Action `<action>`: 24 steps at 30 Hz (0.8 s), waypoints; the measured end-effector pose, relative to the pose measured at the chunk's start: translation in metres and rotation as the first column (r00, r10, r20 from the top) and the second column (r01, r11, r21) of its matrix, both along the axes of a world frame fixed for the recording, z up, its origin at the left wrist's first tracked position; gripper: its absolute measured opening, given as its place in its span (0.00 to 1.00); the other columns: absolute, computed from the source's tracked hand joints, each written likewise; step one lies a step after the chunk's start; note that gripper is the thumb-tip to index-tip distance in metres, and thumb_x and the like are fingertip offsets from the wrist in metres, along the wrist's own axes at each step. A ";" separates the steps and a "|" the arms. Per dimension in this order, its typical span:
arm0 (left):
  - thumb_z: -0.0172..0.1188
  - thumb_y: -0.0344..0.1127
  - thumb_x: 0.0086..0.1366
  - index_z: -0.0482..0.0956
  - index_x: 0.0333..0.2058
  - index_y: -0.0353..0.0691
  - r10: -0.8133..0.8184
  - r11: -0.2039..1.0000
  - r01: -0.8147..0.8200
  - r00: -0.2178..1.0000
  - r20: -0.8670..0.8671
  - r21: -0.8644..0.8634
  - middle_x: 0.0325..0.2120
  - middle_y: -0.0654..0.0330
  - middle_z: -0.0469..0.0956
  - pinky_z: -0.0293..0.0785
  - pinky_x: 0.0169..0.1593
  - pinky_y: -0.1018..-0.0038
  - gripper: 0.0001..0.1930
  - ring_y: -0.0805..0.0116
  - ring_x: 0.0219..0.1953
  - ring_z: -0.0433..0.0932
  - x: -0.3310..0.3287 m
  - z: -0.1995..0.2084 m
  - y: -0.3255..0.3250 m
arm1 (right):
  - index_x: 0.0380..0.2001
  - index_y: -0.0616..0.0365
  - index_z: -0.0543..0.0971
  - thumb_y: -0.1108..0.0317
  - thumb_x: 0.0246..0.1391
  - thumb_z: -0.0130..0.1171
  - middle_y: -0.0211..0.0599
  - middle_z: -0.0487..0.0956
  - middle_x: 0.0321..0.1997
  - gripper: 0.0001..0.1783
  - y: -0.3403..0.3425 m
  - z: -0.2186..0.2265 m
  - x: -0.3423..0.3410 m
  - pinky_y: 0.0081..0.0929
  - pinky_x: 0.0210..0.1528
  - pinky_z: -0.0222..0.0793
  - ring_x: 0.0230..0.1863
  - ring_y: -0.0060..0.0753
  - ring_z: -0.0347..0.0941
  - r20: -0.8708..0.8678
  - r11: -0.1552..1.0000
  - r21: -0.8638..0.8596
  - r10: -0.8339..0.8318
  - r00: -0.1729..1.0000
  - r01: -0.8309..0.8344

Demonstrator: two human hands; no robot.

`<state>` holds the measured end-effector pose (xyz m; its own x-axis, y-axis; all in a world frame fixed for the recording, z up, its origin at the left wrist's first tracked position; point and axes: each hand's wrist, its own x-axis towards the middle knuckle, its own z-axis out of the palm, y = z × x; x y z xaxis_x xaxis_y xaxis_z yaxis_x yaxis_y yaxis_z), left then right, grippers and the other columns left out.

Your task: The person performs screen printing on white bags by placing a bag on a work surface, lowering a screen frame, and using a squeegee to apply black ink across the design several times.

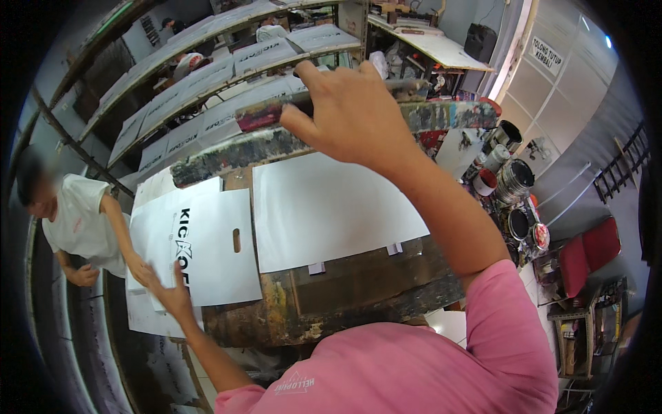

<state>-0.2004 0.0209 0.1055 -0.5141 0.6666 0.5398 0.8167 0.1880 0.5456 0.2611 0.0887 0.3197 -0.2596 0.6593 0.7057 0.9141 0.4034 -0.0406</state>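
Observation:
A white flat bag [224,276] with black print and a handle slot lies on a white stack at the left. My left hand [172,295] is over its lower left part, fingers stretched and thumb apart. Close beside my fingertips is a co-worker's hand [140,271]. My right hand [352,114] is raised at the far side of the table, fingers curled over a paint-stained bar [261,117]; its grip is partly hidden. Below that bar runs a thick, paint-crusted frame edge [227,157]. A blank white sheet [338,214] lies in front of it.
Two small pale tabs [316,268] sit at the sheet's near edge on the stained table [289,324]. Drying racks [227,27] with printed bags stand behind and left. Paint cans [516,178] crowd the right, near a red chair [586,252]. A co-worker [83,221] stands left.

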 end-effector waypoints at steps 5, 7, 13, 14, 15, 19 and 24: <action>0.81 0.52 0.63 0.47 0.81 0.36 -0.733 0.593 0.648 0.191 0.653 0.478 0.49 0.52 0.86 0.81 0.50 0.72 0.61 0.67 0.43 0.85 0.121 0.044 -0.010 | 0.66 0.67 0.72 0.47 0.62 0.60 0.49 0.83 0.37 0.39 -0.034 -0.037 -0.006 0.50 0.53 0.65 0.43 0.52 0.78 0.011 1.000 -0.029 0.002 1.000 -0.001; 0.82 0.55 0.60 0.45 0.81 0.34 -0.757 0.482 0.663 -0.014 0.653 0.573 0.54 0.53 0.82 0.81 0.50 0.68 0.66 0.67 0.47 0.82 0.139 0.059 -0.012 | 0.68 0.68 0.71 0.47 0.61 0.62 0.46 0.81 0.38 0.41 -0.058 -0.066 -0.006 0.49 0.53 0.64 0.44 0.50 0.76 0.071 0.997 -0.066 -0.025 0.997 0.030; 0.88 0.30 0.49 0.67 0.72 0.29 -0.563 0.625 0.759 0.274 0.780 0.185 0.54 0.53 0.85 0.81 0.58 0.70 0.53 0.67 0.53 0.84 0.165 0.021 -0.046 | 0.68 0.66 0.72 0.49 0.59 0.68 0.41 0.78 0.42 0.42 -0.120 -0.139 -0.005 0.46 0.52 0.63 0.47 0.45 0.73 0.094 0.956 -0.293 0.018 0.995 0.011; 0.89 0.31 0.48 0.71 0.69 0.29 -0.540 0.643 0.750 0.300 0.786 0.156 0.52 0.55 0.86 0.81 0.58 0.70 0.50 0.68 0.53 0.84 0.165 0.005 -0.054 | 0.66 0.64 0.75 0.49 0.60 0.69 0.41 0.78 0.43 0.39 -0.124 -0.149 -0.003 0.45 0.53 0.63 0.48 0.45 0.73 0.133 0.921 -0.390 0.060 0.989 -0.003; 0.90 0.32 0.48 0.74 0.66 0.30 -0.520 0.658 0.742 0.324 0.790 0.129 0.50 0.56 0.87 0.81 0.58 0.70 0.47 0.70 0.52 0.84 0.164 -0.011 -0.060 | 0.64 0.61 0.77 0.49 0.60 0.69 0.41 0.78 0.44 0.35 -0.125 -0.159 0.000 0.44 0.53 0.63 0.48 0.45 0.73 0.159 0.895 -0.445 0.112 0.981 -0.030; 0.93 0.43 0.39 0.78 0.63 0.31 -0.469 0.766 0.635 0.658 0.589 -0.100 0.47 0.56 0.87 0.80 0.59 0.63 0.51 0.62 0.51 0.85 0.157 -0.069 -0.075 | 0.55 0.52 0.85 0.51 0.61 0.70 0.40 0.81 0.46 0.24 -0.120 -0.202 0.014 0.46 0.54 0.68 0.51 0.46 0.75 0.164 0.829 -0.552 0.220 0.962 -0.095; 0.92 0.55 0.28 0.81 0.60 0.35 -0.531 0.788 0.545 0.837 0.130 -0.286 0.43 0.57 0.73 0.74 0.54 0.56 0.57 0.51 0.48 0.74 0.149 -0.107 -0.074 | 0.51 0.50 0.84 0.49 0.59 0.71 0.40 0.82 0.43 0.23 -0.130 -0.250 0.007 0.47 0.52 0.74 0.49 0.47 0.78 -0.069 0.702 -0.686 0.202 0.977 -0.193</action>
<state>-0.0518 -0.0536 -0.0014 -0.0409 0.9662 0.2547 0.8130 -0.1160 0.5706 0.2684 -0.0414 0.0700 -0.4443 0.8925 0.0770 0.8188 0.4395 -0.3694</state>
